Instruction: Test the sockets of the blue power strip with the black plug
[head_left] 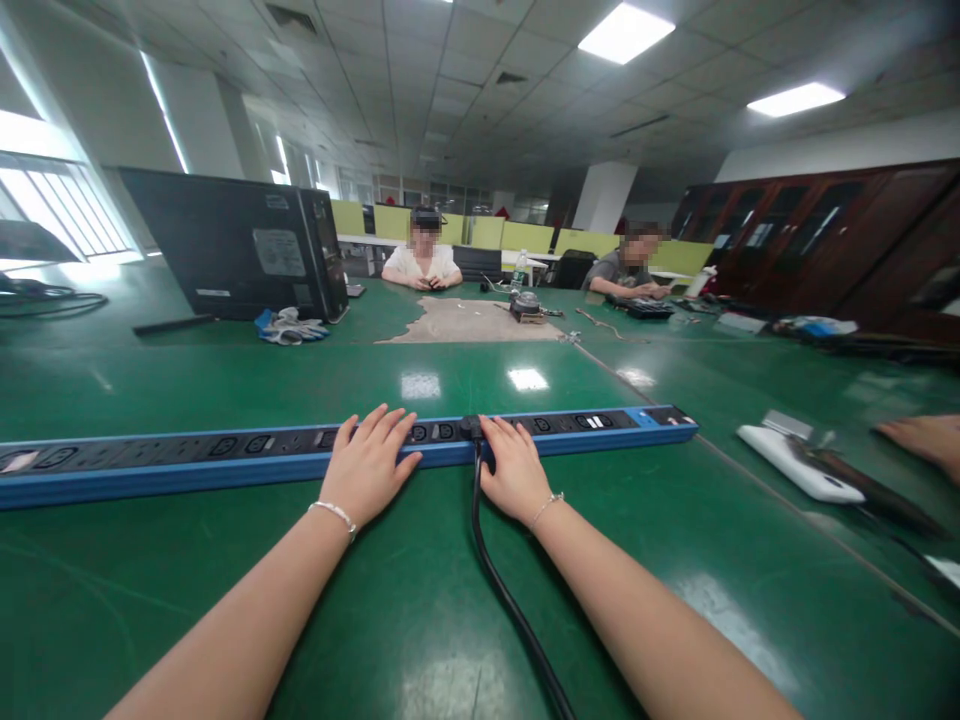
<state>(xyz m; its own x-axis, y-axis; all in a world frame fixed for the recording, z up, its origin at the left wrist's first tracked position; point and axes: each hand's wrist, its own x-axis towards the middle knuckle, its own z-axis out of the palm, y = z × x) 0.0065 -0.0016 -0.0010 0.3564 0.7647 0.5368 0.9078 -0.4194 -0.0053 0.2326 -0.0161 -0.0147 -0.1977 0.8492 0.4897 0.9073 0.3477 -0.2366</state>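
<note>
A long blue power strip [285,466] with a row of black sockets lies across the green table. My left hand [369,462] rests on it left of the middle, fingers spread over its top. Just right of that, a black plug [470,428] sits at the strip's sockets, its black cable [496,580] running down toward me. My right hand [514,465] lies over the strip beside the plug, fingers close together and touching or nearly touching it; whether they grip it is hard to see.
A black computer case [247,245] and gloves [290,326] stand back left. Brown cardboard [472,322] lies ahead, with two people seated beyond. At right are a white device [799,463] and another person's hand [926,440].
</note>
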